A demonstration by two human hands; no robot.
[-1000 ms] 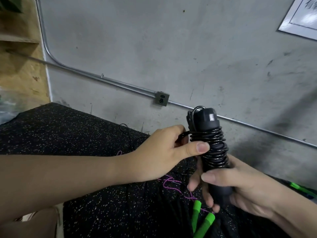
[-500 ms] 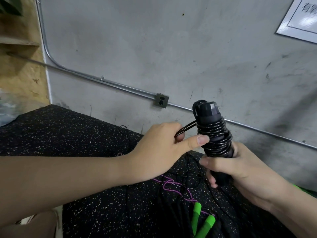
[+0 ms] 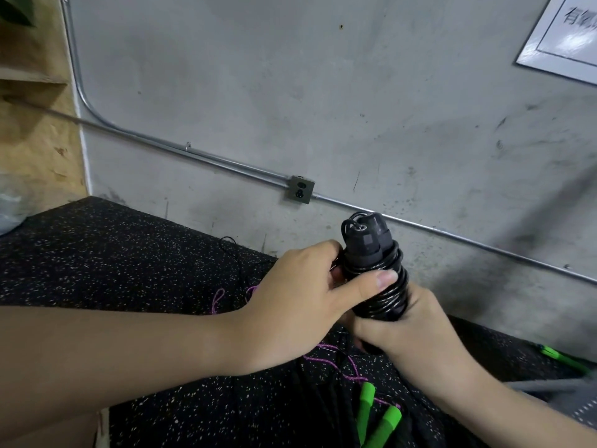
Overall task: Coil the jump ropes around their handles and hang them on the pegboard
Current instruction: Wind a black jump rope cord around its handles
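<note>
While the left hand pins the coil with its thumb and the right hand grips below, the black jump rope looks nearly wound; green handles at six o'clock await, pegboard unseen.

Head-worn view, downward, close over mat

A grey concrete wall rises behind a black speckled mat. A metal conduit runs along the wall through a small junction box. A white printed sign hangs at the upper right, and wooden board stands at the left.
</note>
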